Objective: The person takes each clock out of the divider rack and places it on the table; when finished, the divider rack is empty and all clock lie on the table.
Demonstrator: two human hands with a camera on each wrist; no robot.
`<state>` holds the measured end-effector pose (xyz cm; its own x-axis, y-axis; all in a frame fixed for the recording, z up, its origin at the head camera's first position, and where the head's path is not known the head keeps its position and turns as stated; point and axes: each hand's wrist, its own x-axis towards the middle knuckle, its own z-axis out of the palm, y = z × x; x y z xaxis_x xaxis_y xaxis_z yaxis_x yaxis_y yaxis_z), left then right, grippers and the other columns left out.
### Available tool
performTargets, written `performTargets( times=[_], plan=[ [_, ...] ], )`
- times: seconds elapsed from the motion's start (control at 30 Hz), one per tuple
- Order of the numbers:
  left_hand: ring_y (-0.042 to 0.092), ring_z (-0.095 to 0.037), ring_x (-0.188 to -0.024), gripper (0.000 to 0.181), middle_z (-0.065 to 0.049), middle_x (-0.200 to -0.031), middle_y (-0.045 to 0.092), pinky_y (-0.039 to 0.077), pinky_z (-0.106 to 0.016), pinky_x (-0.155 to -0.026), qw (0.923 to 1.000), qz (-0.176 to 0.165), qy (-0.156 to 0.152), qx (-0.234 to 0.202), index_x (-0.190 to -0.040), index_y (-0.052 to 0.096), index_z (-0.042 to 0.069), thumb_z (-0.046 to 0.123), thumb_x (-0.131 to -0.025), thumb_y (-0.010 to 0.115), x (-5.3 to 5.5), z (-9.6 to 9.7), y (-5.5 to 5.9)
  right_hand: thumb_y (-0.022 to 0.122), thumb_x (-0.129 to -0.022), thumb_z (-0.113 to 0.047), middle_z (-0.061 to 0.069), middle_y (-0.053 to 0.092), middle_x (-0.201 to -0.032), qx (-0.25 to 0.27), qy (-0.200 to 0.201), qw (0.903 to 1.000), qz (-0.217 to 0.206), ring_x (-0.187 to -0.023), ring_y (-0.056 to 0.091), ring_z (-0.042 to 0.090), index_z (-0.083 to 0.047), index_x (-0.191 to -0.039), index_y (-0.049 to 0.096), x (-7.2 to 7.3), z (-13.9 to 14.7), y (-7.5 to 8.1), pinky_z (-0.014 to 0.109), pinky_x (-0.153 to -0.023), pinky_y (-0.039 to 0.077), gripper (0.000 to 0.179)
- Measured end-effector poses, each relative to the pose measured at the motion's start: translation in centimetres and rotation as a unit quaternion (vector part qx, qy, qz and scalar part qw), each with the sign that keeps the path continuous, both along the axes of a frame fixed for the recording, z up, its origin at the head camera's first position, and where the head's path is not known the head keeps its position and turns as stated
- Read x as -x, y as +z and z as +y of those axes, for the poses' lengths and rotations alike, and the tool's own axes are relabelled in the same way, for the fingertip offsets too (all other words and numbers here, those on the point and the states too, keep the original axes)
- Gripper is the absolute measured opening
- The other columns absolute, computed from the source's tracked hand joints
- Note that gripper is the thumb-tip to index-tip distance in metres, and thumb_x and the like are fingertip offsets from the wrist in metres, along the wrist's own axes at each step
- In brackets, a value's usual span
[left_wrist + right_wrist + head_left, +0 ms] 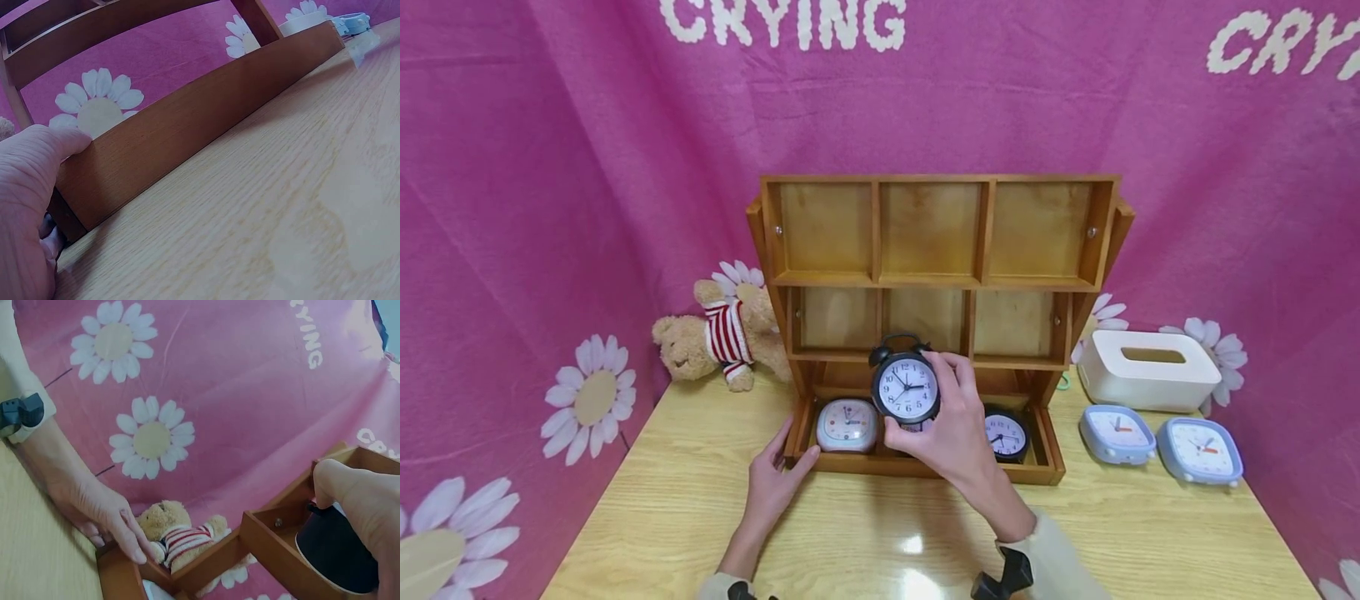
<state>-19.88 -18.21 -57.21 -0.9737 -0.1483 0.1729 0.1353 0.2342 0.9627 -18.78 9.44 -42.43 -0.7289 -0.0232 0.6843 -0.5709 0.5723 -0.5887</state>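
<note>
"Black alarm clock (907, 387): position?"
"Before the middle column of the shelf (928, 281), dial outward, pinched between thumb and fingers of the right hand (957, 423)."
"Left hand (771, 485)?"
"Spread at the shelf's lower left corner."

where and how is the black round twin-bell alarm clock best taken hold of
I'd take the black round twin-bell alarm clock by its rim from the right, as the right hand does. That curve lets the thumb brace low and the fingers oppose at the upper right, leaving the white dial largely uncovered. The small bells on top would probably give a poorer hold.
</note>
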Motion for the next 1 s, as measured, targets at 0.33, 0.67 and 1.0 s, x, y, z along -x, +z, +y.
performTargets(
  times=[0.33, 0.67, 1.0],
  plan=[
    [0.051, -0.033, -0.139, 0.072, -0.020, -0.155, 0.050, 0.041, -0.017, -0.107, 1.0000, 0.002, 0.001, 0.004, -0.153, 0.051, 0.003, 0.014, -0.090, 0.084, 0.1, 0.2, 0.1, 0.093, -0.057, -0.026, 0.013, 0.056, -0.125, -0.010, -0.069, 0.9975, -0.011, -0.105, 0.063, 0.024, -0.005, -0.132, 0.064, -2.1, 5.5, -1.5, 0.040, -0.083, 0.058, 0.083],
    [0.053, -0.034, -0.136, 0.072, -0.021, -0.154, 0.051, 0.043, -0.017, -0.105, 1.0000, 0.000, 0.007, 0.000, -0.153, 0.052, 0.004, 0.013, -0.090, 0.084, 0.0, 0.1, 0.1, 0.094, -0.054, -0.017, 0.018, 0.058, -0.123, 0.007, -0.106, 0.9942, -0.017, -0.109, 0.056, 0.027, 0.001, -0.130, 0.064, -3.8, 10.5, -2.7, 0.012, -0.093, 0.036, 0.084],
    [0.053, -0.035, -0.136, 0.070, -0.021, -0.152, 0.053, 0.043, -0.023, -0.109, 1.0000, -0.003, 0.008, 0.001, -0.153, 0.052, 0.005, 0.015, -0.090, 0.083, -0.2, 0.3, 0.3, 0.093, -0.050, -0.014, 0.024, 0.057, -0.117, -0.003, -0.161, 0.9867, -0.022, -0.107, 0.052, 0.031, 0.006, -0.128, 0.064, -6.5, 15.8, -4.8, 0.005, -0.094, 0.029, 0.086]
  ],
)
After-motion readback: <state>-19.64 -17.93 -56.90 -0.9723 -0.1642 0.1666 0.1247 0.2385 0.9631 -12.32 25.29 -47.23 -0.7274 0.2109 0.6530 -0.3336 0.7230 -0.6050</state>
